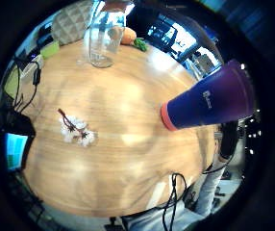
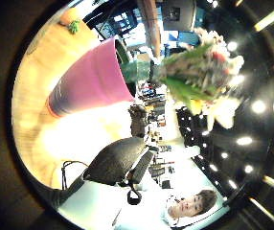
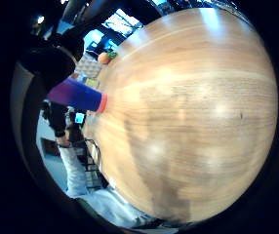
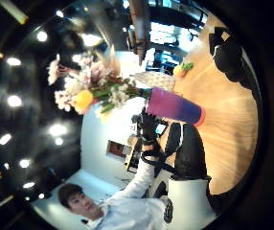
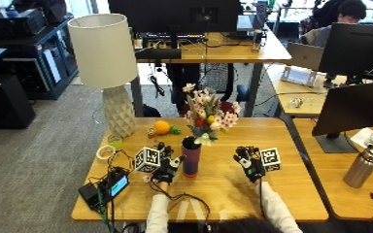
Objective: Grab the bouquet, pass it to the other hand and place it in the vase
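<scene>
Outside view shows the whole layout: the bouquet point(image 5: 207, 112) stands in the purple vase point(image 5: 191, 158) on the wooden table point(image 5: 283, 194), stems down, long axis upright, blooms fanning above the rim. Flowers are pink and white with a yellow and a red spot and green leaves. The left hand point(image 5: 168, 167) sits just beside the vase with its fingers up; whether it touches cannot be told. The right hand point(image 5: 249, 164) is off to the other side, apart from the vase, fingers spread and upright, holding nothing.

Left little finger side palm view adds things the outside view hides: a clear glass jar point(image 1: 104, 36) further along the table and a small loose flower sprig point(image 1: 76, 128) lying flat on the wood, plus the vase's orange-red base band and a white logo. Left thumb side palm view gives the vase close up with the green stems entering its mouth. Right thumb side palm view shows vase and bouquet side on, a black glove just beside the vase. Right little finger side palm view is mostly bare tabletop, vase at the far edge.

Also on the table: a white lamp point(image 5: 109, 73), an orange fruit point(image 5: 162, 127).
</scene>
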Tool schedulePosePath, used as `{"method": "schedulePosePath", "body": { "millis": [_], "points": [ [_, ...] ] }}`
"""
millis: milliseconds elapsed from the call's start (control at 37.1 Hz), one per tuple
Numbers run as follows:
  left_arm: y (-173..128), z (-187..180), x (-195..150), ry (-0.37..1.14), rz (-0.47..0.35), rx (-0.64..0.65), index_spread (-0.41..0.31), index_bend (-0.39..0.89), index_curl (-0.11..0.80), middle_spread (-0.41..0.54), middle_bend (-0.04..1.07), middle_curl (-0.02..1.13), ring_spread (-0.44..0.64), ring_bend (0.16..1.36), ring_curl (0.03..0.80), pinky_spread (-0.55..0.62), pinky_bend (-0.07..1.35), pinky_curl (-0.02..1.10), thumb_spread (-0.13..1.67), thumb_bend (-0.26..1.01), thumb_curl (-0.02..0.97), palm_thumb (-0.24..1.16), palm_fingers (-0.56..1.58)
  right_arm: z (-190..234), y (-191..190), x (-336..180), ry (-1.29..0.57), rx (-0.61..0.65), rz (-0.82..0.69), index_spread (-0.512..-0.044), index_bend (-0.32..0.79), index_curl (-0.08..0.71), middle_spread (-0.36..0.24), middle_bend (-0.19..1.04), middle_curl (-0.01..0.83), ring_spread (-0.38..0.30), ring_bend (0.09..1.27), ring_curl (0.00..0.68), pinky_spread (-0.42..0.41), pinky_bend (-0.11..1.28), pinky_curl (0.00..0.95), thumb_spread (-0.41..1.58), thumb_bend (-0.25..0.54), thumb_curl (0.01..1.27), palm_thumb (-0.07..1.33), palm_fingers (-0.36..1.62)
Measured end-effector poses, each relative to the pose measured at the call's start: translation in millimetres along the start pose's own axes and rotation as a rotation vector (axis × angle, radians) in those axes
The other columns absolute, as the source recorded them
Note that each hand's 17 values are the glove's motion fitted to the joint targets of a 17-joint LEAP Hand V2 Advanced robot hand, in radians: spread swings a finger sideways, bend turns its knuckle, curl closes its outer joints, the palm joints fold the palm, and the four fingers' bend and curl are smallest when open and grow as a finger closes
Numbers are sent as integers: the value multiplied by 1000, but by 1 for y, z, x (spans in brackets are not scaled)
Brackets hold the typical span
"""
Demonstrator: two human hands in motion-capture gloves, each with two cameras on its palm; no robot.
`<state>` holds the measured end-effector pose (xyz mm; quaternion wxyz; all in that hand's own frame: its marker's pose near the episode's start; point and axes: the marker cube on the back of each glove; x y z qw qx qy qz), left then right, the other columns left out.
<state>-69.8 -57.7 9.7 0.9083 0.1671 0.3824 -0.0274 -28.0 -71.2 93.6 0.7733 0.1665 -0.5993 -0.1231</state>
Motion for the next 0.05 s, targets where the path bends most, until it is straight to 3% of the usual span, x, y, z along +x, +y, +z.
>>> {"method": "schedulePosePath", "body": {
  "millis": [54],
  "points": [
    [-1,1,-2,29,54,25,148,56,220,158,247,348,234,643,344,302,579,365,757,-54,445,141,-115,-2,2,3,-55,-36,6,-226,112,283,-82,311,444,-154,420,394,92,279,328,994,-18,570,783,982]
  ]
}}
